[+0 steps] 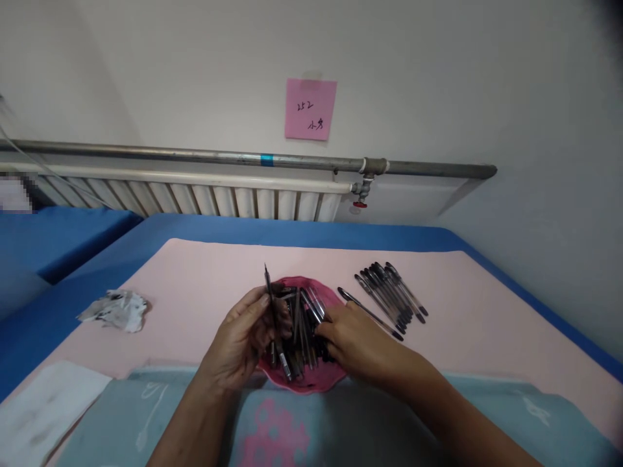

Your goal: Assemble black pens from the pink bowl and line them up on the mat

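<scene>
My left hand (238, 334) is closed around a dark, uncapped pen (270, 295), its tip pointing up above the thumb. That hand is over the left side of a pink basket (311, 387) with a wavy rim. Loose pen parts (302, 327), some clear and some dark, fill the basket. At the basket's right side, my right hand (355, 337) reaches in with curled fingers. Its fingertips are down among the parts, and what they pinch is hidden. One capped pen (370, 313) lies slanted on the pink cover just beyond the right hand.
Several capped pens (389, 292) lie in a row right of the basket. A crumpled, ink-stained tissue (117, 311) is at left, with a smudged white cloth (48, 408) nearer. A pink cover (204, 269) lies on the blue table (302, 231). Behind stand a radiator (243, 201) and a pipe (195, 154).
</scene>
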Demonstrator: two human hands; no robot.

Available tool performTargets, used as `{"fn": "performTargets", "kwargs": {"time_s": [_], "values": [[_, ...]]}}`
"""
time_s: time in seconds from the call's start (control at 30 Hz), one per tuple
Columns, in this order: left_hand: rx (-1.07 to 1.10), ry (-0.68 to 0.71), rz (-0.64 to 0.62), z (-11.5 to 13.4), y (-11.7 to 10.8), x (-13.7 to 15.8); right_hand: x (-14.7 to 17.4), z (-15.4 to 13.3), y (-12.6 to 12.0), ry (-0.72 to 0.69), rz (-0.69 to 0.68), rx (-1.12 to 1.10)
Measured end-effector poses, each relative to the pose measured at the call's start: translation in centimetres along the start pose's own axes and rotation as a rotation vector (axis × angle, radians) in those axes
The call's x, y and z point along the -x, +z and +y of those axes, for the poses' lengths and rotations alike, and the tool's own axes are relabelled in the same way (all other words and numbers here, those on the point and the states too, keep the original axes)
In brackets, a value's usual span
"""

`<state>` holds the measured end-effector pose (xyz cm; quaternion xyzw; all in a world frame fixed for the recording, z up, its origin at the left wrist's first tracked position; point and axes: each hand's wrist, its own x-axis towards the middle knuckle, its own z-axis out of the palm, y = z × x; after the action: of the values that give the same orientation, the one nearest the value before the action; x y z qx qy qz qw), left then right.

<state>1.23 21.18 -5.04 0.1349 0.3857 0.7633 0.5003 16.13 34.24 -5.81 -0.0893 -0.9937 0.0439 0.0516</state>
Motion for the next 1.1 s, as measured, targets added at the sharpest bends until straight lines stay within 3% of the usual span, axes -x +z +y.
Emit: {"fn": "performTargets", "kwargs": {"time_s": [0.3,0.4,0.57,0.67,1.1], "values": [[-0.047,0.008,0.071,0.0,-0.1,-0.3,-0.2,-0.1,-0.1,0.014,0.032,-0.049],[-0.030,0.038,0.109,0.1,0.0,-0.3,-0.6,-0.2,-0.6,0.104,0.056,-0.342],[0.027,0.084,0.135,0.3,0.0,-0.5,-1.3,-0.6,-0.7,0.429,0.238,-1.107],[0.053,0.102,0.148,0.2,0.0,-0.6,-1.5,-1.3,-0.2,0.493,0.329,-1.334],[0.098,0.129,0.189,-0.5,0.2,-0.8,-1.5,-2.5,0.4,0.521,0.399,-1.397]]}}
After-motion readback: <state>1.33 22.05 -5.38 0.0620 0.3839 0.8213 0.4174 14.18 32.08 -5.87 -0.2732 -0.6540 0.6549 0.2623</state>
